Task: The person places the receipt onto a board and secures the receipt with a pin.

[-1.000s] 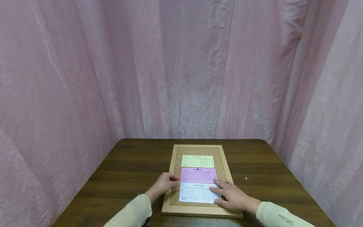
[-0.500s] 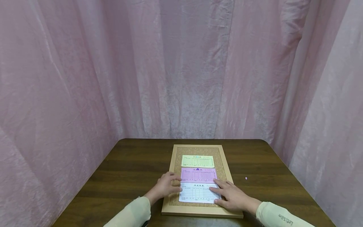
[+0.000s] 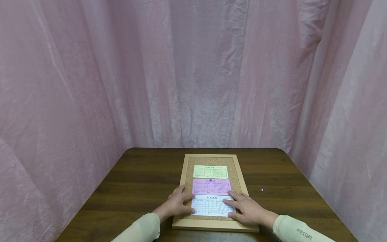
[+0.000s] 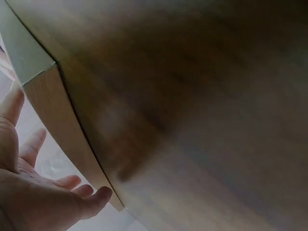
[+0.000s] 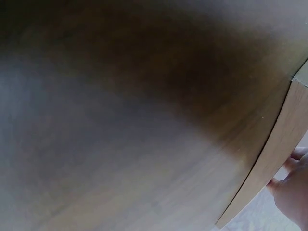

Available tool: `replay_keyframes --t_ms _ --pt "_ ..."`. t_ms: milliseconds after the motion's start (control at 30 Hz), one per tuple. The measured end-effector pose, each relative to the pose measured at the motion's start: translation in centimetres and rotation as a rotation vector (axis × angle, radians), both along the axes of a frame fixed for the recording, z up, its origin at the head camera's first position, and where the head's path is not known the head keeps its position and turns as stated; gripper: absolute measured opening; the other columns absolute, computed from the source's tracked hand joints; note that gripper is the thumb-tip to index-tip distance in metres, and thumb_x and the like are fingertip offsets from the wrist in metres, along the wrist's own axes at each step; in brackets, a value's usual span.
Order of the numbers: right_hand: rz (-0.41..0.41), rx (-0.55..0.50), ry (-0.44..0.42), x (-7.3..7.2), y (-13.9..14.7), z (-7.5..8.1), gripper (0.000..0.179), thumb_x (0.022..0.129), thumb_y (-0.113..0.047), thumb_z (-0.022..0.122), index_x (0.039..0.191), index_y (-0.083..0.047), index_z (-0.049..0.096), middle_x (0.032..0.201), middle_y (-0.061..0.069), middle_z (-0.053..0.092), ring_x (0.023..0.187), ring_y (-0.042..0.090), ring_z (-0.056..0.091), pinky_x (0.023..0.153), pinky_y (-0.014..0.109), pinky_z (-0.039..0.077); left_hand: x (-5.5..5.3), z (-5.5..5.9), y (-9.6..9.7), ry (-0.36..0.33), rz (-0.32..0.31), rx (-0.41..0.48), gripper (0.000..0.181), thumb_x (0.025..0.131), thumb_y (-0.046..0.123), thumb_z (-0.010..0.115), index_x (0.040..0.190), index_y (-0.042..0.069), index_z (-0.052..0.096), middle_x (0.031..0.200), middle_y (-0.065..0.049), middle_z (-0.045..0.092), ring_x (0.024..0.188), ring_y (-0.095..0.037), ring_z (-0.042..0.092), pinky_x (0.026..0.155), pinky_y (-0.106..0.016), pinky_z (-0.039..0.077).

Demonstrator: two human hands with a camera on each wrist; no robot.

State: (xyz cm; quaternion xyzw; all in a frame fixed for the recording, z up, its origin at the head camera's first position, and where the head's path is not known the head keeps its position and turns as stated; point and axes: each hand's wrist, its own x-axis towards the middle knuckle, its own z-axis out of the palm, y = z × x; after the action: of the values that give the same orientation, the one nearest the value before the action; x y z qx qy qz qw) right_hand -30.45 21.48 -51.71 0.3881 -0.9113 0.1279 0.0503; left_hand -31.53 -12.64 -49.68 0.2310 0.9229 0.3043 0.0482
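Observation:
Three printed paper slips lie in a column on a wood-framed cork board (image 3: 208, 224): a pale green one (image 3: 208, 172) farthest away, a purple one (image 3: 208, 187) in the middle, a white one (image 3: 205, 207) nearest. At the white slip's left edge is my left hand (image 3: 176, 203), its thumb and forefinger spread and their tips at the paper. My right hand (image 3: 248, 210) rests with spread fingers on the white slip's right side, one fingertip reaching the purple slip's corner. In the left wrist view my left hand (image 4: 45, 197) shows beside the board's frame (image 4: 67, 115); the slips are hidden there.
The board lies on a dark brown wooden table (image 3: 145, 174). A tiny pink object (image 3: 262, 190) sits on the table right of the board. Pink curtains (image 3: 205, 74) hang behind and at both sides.
My left hand has spread its thumb and fingers and shifted slightly right and toward me, along the white slip's left edge. The right hand and the slips stay where they were.

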Motion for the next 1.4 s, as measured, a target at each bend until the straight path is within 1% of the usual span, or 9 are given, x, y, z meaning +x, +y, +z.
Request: replay_keyframes --t_ms 100,200,333,500,767,967,1200,1400 --pt "0.002 0.001 -0.006 0.0 0.0 0.1 0.056 0.099 -0.053 0.051 0.141 -0.015 0.058 0.15 0.023 0.041 0.137 0.041 0.04 0.105 0.063 0.033 0.1 -0.1 -0.2 -0.001 -0.007 -0.002 0.061 0.077 0.037 0.085 0.129 0.011 0.067 0.154 -0.035 0.023 0.141 -0.055 0.018 0.104 -0.075 0.018" --pt "0.002 0.001 -0.009 0.0 0.0 0.2 0.057 0.099 -0.053 0.051 0.141 -0.015 0.058 0.151 0.023 0.041 0.137 0.041 0.039 0.106 0.063 0.033 0.1 -0.3 -0.4 -0.017 -0.007 -0.003 0.061 0.078 0.039 0.084 0.13 0.012 0.066 0.155 -0.034 0.022 0.142 -0.053 0.016 0.104 -0.076 0.018" --pt "0.002 -0.005 -0.014 0.0 0.1 0.5 0.056 0.099 -0.053 0.052 0.141 -0.015 0.058 0.151 0.024 0.04 0.137 0.042 0.039 0.105 0.063 0.033 -0.1 -0.5 -0.5 -0.028 -0.013 -0.024 0.062 0.08 0.043 0.082 0.132 0.014 0.065 0.156 -0.031 0.021 0.143 -0.052 0.015 0.104 -0.076 0.018" --pt "0.011 -0.022 0.003 0.2 0.1 0.7 0.055 0.099 -0.052 0.054 0.139 -0.014 0.06 0.149 0.026 0.041 0.136 0.044 0.04 0.104 0.064 0.034 -0.1 -0.7 -0.6 -0.027 -0.016 -0.047 0.064 0.081 0.046 0.08 0.135 0.016 0.063 0.157 -0.03 0.021 0.144 -0.05 0.015 0.104 -0.074 0.02" --pt "-0.019 -0.032 -0.018 0.2 0.7 0.8 0.057 0.094 -0.055 0.06 0.136 -0.016 0.063 0.15 0.026 0.04 0.137 0.042 0.038 0.106 0.064 0.031 0.1 -0.8 -0.7 -0.026 -0.014 -0.041 0.066 0.081 0.046 0.079 0.137 0.015 0.062 0.157 -0.029 0.022 0.144 -0.05 0.015 0.105 -0.074 0.02" --pt "-0.014 -0.038 -0.008 0.4 1.1 1.0 0.055 0.093 -0.053 0.063 0.133 -0.014 0.065 0.149 0.026 0.041 0.135 0.042 0.041 0.106 0.065 0.03 0.0 -0.9 -0.8 -0.023 -0.016 -0.046 0.067 0.081 0.047 0.079 0.137 0.015 0.061 0.157 -0.028 0.022 0.144 -0.05 0.015 0.105 -0.074 0.021" --pt "-0.013 -0.045 0.001 0.7 1.5 1.2 0.049 0.094 -0.048 0.065 0.129 -0.014 0.068 0.147 0.026 0.044 0.134 0.043 0.042 0.105 0.066 0.031 0.1 -1.0 -0.8 -0.024 -0.027 -0.033 0.067 0.081 0.046 0.079 0.137 0.014 0.061 0.157 -0.029 0.021 0.144 -0.05 0.015 0.105 -0.073 0.02" --pt "-0.034 -0.036 0.009 0.9 1.8 1.7 0.038 0.09 -0.033 0.071 0.123 -0.015 0.071 0.144 0.025 0.048 0.132 0.044 0.044 0.102 0.069 0.031 0.2 -1.0 -0.8 -0.024 -0.023 -0.034 0.067 0.081 0.045 0.08 0.137 0.014 0.061 0.157 -0.028 0.022 0.144 -0.05 0.015 0.104 -0.075 0.02"
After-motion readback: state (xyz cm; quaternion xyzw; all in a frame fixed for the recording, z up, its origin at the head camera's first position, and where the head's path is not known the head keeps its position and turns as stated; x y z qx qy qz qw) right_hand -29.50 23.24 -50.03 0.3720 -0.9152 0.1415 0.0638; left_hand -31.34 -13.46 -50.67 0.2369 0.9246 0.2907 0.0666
